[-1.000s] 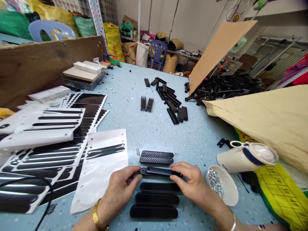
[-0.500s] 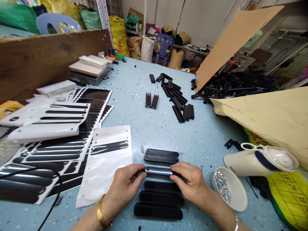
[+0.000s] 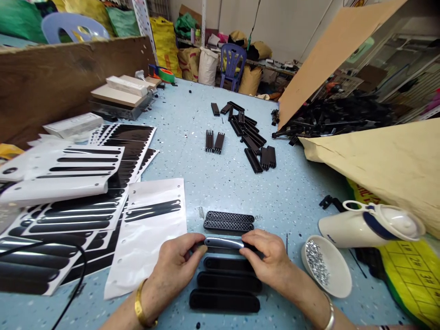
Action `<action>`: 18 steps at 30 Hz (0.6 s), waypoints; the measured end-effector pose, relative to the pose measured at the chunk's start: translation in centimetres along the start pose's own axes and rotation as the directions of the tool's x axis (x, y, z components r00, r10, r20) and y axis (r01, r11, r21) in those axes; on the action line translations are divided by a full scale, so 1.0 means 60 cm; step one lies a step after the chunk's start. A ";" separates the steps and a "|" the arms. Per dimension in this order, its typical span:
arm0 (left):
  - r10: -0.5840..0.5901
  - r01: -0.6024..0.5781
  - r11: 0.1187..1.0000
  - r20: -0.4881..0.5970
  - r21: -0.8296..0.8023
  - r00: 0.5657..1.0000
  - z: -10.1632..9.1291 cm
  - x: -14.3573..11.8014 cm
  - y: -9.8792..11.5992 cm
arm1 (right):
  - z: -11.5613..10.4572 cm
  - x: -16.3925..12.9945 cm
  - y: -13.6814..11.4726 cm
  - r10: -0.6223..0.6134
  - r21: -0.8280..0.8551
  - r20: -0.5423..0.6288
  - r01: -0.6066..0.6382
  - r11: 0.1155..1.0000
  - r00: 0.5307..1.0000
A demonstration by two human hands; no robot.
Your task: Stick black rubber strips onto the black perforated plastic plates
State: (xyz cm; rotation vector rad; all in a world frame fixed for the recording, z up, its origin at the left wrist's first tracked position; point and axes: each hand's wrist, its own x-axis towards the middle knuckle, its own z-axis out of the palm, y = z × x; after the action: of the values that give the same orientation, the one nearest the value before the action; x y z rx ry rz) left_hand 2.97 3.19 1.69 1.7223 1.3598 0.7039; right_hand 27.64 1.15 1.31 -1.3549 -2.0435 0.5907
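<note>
Since the earliest frame, the glossy black strip [image 3: 224,243] has shifted leftward along the black piece beneath it, so that the patterned left end that showed then is now covered; the whole view has also swung a little, carrying the surroundings with it. The strip lies at the lower centre of the frame, between the two hands, and looks faintly bowed, with a bright reflection along it. The left hand [image 3: 180,260] has thumb and forefinger drawn to a narrow pinch at the strip's left end. The right hand [image 3: 270,256] grips the right portion between thumb and fingers, which hide that end; whether it pinches the strip alone or the piece below too, I cannot tell. Just above them in the frame lie two lattice-faced black bars [image 3: 228,221], side by side, and below are three smooth black bars [image 3: 225,300] in a row, the right ends of the upper ones near the right hand. These bars match the earlier arrangement. A white sheet [image 3: 144,256] with black strips lies left of the hands, and a white bowl [image 3: 338,270] of small silvery parts sits beside the right forearm.
</note>
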 end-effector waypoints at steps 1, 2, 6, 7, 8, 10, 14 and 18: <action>0.002 -0.002 1.000 0.003 0.009 1.000 0.000 0.000 -0.001 | 0.001 0.000 0.000 0.003 0.008 -0.001 -0.003 1.000 1.000; 0.001 -0.001 1.000 -0.001 0.018 1.000 0.001 0.000 -0.002 | 0.001 0.000 0.000 0.007 0.012 -0.003 -0.007 1.000 1.000; 0.000 0.004 0.999 -0.091 0.037 0.996 0.005 -0.002 -0.010 | 0.000 0.001 -0.003 0.019 0.024 0.003 -0.019 1.000 1.000; 0.006 -0.002 0.999 -0.110 0.040 0.994 0.007 -0.002 -0.012 | 0.000 0.002 -0.003 0.023 0.030 0.007 -0.023 0.999 1.000; 0.012 -0.007 0.999 -0.116 0.044 0.993 0.007 -0.003 -0.013 | 0.000 0.002 -0.004 0.026 0.039 0.010 -0.026 0.999 1.000; 0.008 -0.004 0.999 -0.091 0.045 0.996 0.008 -0.003 -0.014 | 0.000 0.003 -0.005 0.032 0.060 0.001 -0.032 0.998 1.000; -0.035 0.035 0.999 0.010 0.011 0.999 0.006 0.001 -0.010 | 0.003 0.002 -0.004 0.038 0.091 -0.041 -0.034 0.995 0.998; -0.062 0.065 0.998 0.091 -0.023 0.994 0.001 0.008 -0.005 | 0.008 -0.001 -0.003 0.040 0.089 -0.076 -0.033 0.995 0.996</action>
State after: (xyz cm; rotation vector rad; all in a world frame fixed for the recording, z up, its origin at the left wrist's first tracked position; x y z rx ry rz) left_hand 3.03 3.67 1.39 1.6630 1.3320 0.5989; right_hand 27.24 1.02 1.08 -1.3457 -1.9126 0.6264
